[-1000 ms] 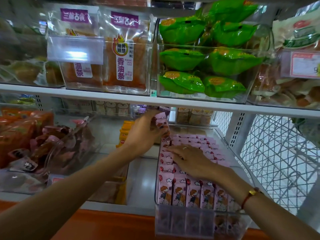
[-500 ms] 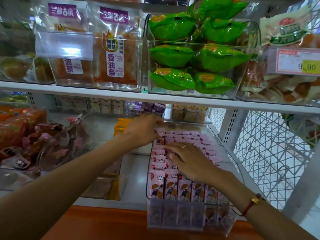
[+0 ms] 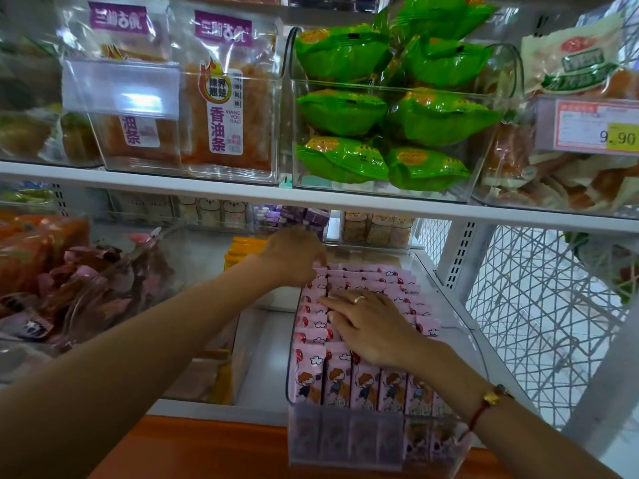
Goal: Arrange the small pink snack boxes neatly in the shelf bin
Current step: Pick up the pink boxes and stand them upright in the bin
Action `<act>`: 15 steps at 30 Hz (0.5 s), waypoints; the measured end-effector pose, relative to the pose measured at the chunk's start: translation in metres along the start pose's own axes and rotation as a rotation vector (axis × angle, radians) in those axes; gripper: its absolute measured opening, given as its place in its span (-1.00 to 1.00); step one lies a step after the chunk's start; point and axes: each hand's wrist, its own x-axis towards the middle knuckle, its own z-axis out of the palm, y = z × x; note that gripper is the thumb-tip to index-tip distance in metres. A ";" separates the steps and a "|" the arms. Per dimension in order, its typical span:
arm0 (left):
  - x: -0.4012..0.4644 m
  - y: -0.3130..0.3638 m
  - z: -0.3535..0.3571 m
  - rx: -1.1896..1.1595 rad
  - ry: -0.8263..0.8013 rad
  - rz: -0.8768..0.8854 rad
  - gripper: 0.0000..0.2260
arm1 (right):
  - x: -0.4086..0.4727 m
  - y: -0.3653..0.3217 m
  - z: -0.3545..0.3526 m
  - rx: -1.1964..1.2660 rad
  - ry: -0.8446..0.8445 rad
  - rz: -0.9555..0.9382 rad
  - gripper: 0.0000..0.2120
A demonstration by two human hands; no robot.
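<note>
While both hands rest on them, pink snack boxes (image 3: 359,382) fill the bin (image 3: 377,444).

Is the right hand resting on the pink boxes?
Touching. The head view shows the right hand lying palm down on the tops of the pink boxes in the clear bin, no gap visible.

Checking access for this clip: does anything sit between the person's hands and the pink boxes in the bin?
Nothing visible does. The right hand lies flat on the pink boxes in the clear bin; the left hand touches the back-left rows.
</note>
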 end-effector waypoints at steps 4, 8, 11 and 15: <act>-0.004 0.002 0.002 0.052 -0.076 0.092 -0.77 | 0.000 -0.007 0.001 -0.043 0.014 0.028 -0.57; 0.001 0.010 -0.004 0.114 -0.204 0.075 -0.71 | -0.009 -0.011 -0.003 -0.044 0.166 0.025 -0.62; 0.001 0.016 -0.004 0.119 -0.189 0.024 -0.68 | -0.016 -0.014 -0.002 -0.031 0.276 0.066 -0.61; -0.011 0.015 -0.003 -0.021 0.007 -0.046 -0.78 | -0.021 -0.007 0.004 -0.079 0.060 0.097 -0.53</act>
